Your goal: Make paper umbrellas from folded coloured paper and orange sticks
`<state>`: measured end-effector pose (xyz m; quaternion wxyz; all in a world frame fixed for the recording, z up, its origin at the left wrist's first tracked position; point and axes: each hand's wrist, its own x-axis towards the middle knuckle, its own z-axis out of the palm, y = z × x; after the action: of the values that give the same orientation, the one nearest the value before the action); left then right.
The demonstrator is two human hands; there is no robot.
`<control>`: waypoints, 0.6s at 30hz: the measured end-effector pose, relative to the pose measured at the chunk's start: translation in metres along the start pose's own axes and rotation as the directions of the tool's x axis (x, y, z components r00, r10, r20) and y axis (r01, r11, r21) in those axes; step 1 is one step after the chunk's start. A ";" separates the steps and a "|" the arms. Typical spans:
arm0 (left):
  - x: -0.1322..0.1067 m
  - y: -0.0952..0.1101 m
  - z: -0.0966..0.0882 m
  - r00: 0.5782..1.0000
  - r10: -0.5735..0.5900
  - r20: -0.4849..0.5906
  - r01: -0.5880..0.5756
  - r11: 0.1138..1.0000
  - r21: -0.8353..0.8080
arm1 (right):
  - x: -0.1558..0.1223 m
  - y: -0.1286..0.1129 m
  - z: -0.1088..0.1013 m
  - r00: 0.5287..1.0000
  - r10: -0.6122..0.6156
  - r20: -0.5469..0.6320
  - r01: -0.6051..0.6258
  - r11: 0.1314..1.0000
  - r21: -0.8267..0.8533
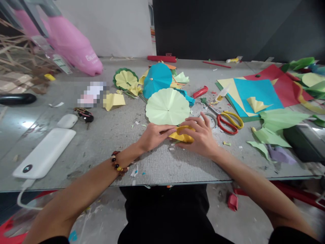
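Note:
Between my hands, low over the table, is a piece of folded yellow paper [182, 136]. My left hand [154, 136] pinches its left end between thumb and fingers. Curled over its right side, my right hand [200, 137] grips it from above, with some fingers raised. Just beyond my hands lies a pale green scalloped paper disc [167, 106] with radiating creases. Behind that disc a blue creased paper disc [157, 79] leans at a tilt. Scissors [230, 122] with red and yellow handles rest to the right of my right hand, beside a roll of clear tape [211, 120].
At the right are coloured paper sheets [256, 91], green paper scraps [281, 118] and a black box [306, 142]. A glue bottle [222, 94] lies near a red-handled tool [200, 92]. On the left are a white power bank [44, 154] and a pink spray bottle [72, 42].

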<state>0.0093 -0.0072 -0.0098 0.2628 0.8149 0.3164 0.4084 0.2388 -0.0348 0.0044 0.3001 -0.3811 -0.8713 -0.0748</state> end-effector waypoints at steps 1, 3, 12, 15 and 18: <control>0.000 -0.001 0.000 1.000 -0.007 -0.001 0.007 1.000 -0.018 | 0.000 0.000 0.001 1.000 0.006 0.014 -0.006 1.000 -0.019; -0.001 -0.002 0.001 1.000 -0.023 0.009 0.024 0.998 -0.065 | -0.001 0.000 0.003 1.000 0.016 0.020 -0.015 0.999 -0.046; 0.002 -0.003 -0.002 0.989 0.144 0.029 -0.147 0.971 0.186 | 0.000 0.003 0.003 0.999 0.007 -0.046 -0.011 0.996 -0.084; 0.003 -0.002 -0.005 0.960 0.280 0.020 -0.275 0.923 0.268 | -0.001 0.005 0.003 0.998 0.008 -0.062 -0.013 0.997 -0.082; 0.003 -0.002 -0.008 0.923 0.384 0.013 -0.366 0.870 0.331 | -0.001 0.006 0.003 0.997 0.016 -0.076 -0.021 0.997 -0.069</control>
<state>0.0031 -0.0021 -0.0056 0.0311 0.8817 0.2224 0.4149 0.2421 -0.0300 0.0003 0.3200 -0.3962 -0.8527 -0.1167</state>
